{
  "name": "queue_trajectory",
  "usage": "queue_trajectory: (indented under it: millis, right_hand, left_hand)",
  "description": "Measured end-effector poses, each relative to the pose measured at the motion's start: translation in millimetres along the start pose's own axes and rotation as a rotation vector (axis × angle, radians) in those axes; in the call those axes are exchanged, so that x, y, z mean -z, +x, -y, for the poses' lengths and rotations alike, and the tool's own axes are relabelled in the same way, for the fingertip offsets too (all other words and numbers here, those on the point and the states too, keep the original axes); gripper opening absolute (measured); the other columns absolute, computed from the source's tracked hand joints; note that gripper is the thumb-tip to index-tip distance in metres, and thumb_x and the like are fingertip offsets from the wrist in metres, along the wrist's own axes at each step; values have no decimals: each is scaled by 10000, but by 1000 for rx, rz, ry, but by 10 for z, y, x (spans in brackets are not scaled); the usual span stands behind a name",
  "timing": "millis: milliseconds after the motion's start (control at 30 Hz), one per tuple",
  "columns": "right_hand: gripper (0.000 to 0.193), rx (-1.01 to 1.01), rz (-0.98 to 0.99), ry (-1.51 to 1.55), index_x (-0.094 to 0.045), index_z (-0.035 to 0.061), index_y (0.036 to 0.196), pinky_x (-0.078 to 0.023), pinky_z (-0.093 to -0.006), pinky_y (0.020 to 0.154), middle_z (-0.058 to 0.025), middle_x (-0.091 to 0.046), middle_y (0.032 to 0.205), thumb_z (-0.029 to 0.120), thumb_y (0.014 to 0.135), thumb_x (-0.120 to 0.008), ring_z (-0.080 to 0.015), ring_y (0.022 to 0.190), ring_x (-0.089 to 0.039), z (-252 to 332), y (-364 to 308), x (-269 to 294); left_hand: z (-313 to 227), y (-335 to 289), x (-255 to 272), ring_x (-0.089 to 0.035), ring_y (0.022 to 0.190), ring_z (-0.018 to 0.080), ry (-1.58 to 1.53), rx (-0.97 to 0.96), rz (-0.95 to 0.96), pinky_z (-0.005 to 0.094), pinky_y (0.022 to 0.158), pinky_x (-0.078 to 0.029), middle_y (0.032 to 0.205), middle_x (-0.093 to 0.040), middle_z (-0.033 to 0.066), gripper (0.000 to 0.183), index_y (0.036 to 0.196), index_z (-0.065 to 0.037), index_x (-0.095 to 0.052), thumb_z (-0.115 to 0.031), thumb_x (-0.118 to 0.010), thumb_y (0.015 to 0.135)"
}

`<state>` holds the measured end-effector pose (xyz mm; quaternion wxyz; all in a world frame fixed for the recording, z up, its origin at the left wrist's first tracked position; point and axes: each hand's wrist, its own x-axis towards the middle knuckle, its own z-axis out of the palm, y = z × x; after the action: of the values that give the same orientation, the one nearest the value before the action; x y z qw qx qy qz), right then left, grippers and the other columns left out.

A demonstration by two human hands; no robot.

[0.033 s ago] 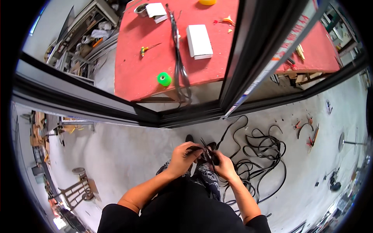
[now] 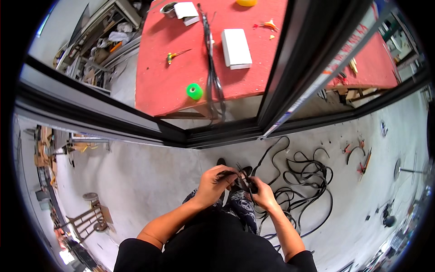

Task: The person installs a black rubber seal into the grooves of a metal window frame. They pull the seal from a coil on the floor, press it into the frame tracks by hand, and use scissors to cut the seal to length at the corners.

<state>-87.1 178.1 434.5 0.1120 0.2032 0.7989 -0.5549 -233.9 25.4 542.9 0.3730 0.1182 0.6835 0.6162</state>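
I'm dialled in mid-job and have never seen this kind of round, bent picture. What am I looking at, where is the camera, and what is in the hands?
The camera sits on a person's head and looks down, so its wide lens bends straight edges. The two bare forearms rising from the bottom are that person's own. The left hand and right hand meet over a black strip, both gripping it. More of that strip lies in loose loops on the grey floor. A dark metal frame crosses the view. Beyond it stands a red table with a white box, a green roll and a small screwdriver.
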Motion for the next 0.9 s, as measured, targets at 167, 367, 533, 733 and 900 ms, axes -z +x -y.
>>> queue_trajectory:
  millis: [167,367,533,733,900]
  right_hand:
    - [550,-109,-50,-148,-530,46,1131,-482,-333,749,-157,-649,901,141,646,-771,-261,802,-618,-459,-31,23]
    - [469,8,-435,-209,-574,67,1107,-504,-322,718,-116,-654,867,63,674,-754,-219,785,-637,-150,54,746]
    - [480,301,-816,-394,-557,34,1084,-488,-286,646,-54,-579,744,-66,647,-727,-124,683,-547,1262,-122,2038]
    - [394,894,-1131,-279,-509,-11,1149,-453,-250,663,-17,-523,890,-108,778,-599,-99,767,-501,2636,-65,3400]
    - [227,1090,-721,25,-495,33,1147,-361,-193,611,22,-443,822,67,925,-464,-60,691,-428,3735,-65,3852]
  left_hand:
    - [-470,-46,448,-546,680,46,-245,-97,-102,198,608,-472,840,-631,16,119,971,-17,-658,-53,-554,926]
    - [-1445,-8,1414,-596,650,95,-451,-354,-311,231,573,-484,905,-666,95,202,960,-15,-639,-204,-572,935]
    - [-2596,-240,1888,-591,665,87,-504,-703,-269,213,574,-496,920,-668,109,207,983,-4,-617,-200,-574,932]
    - [-3647,-202,2386,-613,648,103,-698,-940,-154,200,584,-571,874,-649,93,146,957,4,-612,-133,-579,921]
    - [-4010,-251,2690,-607,668,143,-846,-1043,-199,199,571,-566,780,-606,79,130,857,-8,-583,-122,-582,919]
